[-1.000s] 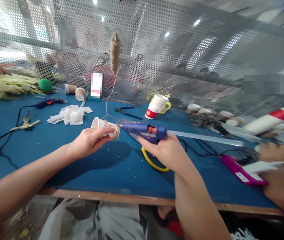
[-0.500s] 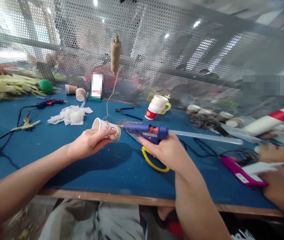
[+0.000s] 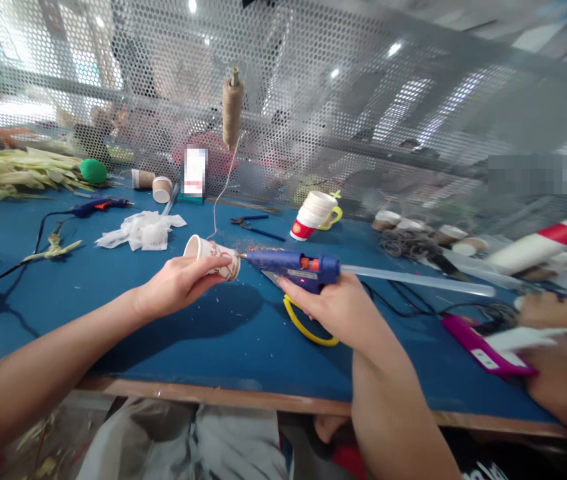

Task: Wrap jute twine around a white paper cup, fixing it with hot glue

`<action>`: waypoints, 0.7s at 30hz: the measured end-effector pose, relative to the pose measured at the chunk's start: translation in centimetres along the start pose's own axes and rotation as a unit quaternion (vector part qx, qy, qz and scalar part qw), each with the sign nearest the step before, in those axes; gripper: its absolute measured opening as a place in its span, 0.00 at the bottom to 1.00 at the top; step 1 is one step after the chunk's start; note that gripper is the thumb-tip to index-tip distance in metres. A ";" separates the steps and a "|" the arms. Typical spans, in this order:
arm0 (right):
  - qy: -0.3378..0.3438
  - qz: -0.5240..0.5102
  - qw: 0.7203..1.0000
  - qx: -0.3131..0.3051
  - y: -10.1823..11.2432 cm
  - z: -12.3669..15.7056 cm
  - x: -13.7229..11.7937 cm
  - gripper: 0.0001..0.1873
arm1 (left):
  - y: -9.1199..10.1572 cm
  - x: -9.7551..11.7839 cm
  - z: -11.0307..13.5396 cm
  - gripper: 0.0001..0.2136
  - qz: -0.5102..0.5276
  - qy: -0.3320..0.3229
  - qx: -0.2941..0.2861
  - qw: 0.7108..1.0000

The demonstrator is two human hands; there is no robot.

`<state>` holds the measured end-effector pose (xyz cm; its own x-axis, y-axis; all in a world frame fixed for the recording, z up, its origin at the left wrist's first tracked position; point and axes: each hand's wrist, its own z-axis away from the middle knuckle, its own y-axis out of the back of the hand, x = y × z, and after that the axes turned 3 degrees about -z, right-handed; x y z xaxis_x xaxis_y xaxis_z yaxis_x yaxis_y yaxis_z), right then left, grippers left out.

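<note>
My left hand point(image 3: 178, 283) is closed around a white paper cup point(image 3: 200, 248) with a red pattern, tilted on its side above the table. In my right hand point(image 3: 336, 303) is a blue hot glue gun point(image 3: 293, 263), with a long clear glue stick point(image 3: 423, 281) out of its back. The gun's nozzle is at the cup's base edge; whether it touches, I cannot tell. Beneath the gun lie scissors with yellow handles point(image 3: 306, 330), partly hidden. A string point(image 3: 220, 200) runs from a twine spool point(image 3: 233, 113) down behind the cup.
Pliers point(image 3: 258, 227), stacked paper cups point(image 3: 313, 213) and crumpled white material point(image 3: 143, 231) lie behind my hands. Another glue gun point(image 3: 100, 207) rests at left. At right are a purple power strip point(image 3: 488, 347), cords, and another person's arm point(image 3: 563, 373). A perforated metal screen point(image 3: 333, 133) stands behind.
The glue gun has shifted very slightly to the right and down. My left hand holds the cup almost unchanged.
</note>
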<state>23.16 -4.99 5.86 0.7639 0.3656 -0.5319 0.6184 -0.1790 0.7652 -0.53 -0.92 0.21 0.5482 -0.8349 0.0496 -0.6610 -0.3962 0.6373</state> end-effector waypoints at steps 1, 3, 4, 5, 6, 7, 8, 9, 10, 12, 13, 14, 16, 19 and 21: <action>0.003 0.000 1.000 -0.003 0.0 0.0 0.0 0.08 | 0.0 0.0 0.0 0.11 0.000 0.001 0.000 1.000; 0.009 -0.001 1.000 -0.003 0.1 0.0 0.0 0.09 | 0.0 0.0 0.1 0.11 0.002 0.000 0.001 1.000; 0.012 -0.002 1.000 0.000 0.0 -0.1 0.0 0.09 | 0.0 0.0 0.1 0.11 0.003 0.000 0.002 1.000; 0.012 -0.003 1.000 0.002 0.0 -0.1 0.1 0.09 | 0.0 0.0 0.1 0.11 0.005 -0.001 0.004 1.000; 0.010 -0.004 1.000 0.003 0.0 -0.1 0.1 0.09 | 0.0 0.1 0.1 0.11 0.007 -0.001 0.006 1.000; 0.005 -0.005 1.000 0.004 -0.1 -0.2 0.0 0.09 | 0.0 0.1 0.0 0.11 0.009 -0.003 0.008 1.000; -0.003 -0.006 1.000 0.004 -0.1 -0.2 0.0 0.09 | 0.0 0.2 0.0 0.11 0.010 -0.004 0.009 1.000; -0.011 -0.005 1.000 0.006 -0.1 -0.2 0.0 0.09 | 0.0 0.3 0.0 0.11 0.012 -0.006 0.010 1.000; -0.015 -0.002 1.000 0.008 -0.1 -0.2 -0.1 0.09 | 0.1 0.3 -0.1 0.11 0.014 -0.006 0.010 1.000; -0.014 0.008 1.000 0.006 -0.1 -0.1 -0.2 0.09 | 0.1 0.4 -0.2 0.11 0.024 0.003 0.012 1.000; -0.008 0.014 1.000 0.004 0.0 -0.1 -0.3 0.08 | 0.1 0.4 -0.2 0.11 0.031 0.012 0.015 0.999; -0.001 0.021 1.000 0.001 0.0 -0.1 -0.3 0.09 | 0.1 0.5 -0.3 0.10 0.039 0.023 0.018 0.999; 0.006 0.036 0.999 -0.003 0.1 0.0 -0.4 0.09 | 0.0 0.5 -0.3 0.10 0.055 0.045 0.025 0.997; -0.002 0.054 0.998 -0.012 0.2 0.1 -0.5 0.10 | -0.1 0.5 -0.3 0.10 0.076 0.066 0.026 0.995; -0.010 0.054 0.998 -0.019 0.2 0.2 -0.4 0.11 | -0.1 0.5 -0.4 0.10 0.082 0.080 0.023 0.993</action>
<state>22.99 -5.41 6.16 0.8290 0.3276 -0.4532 0.5258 -0.1807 0.8312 0.01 -1.15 0.44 0.5035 -0.8194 0.2738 -0.7690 -0.2806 0.5744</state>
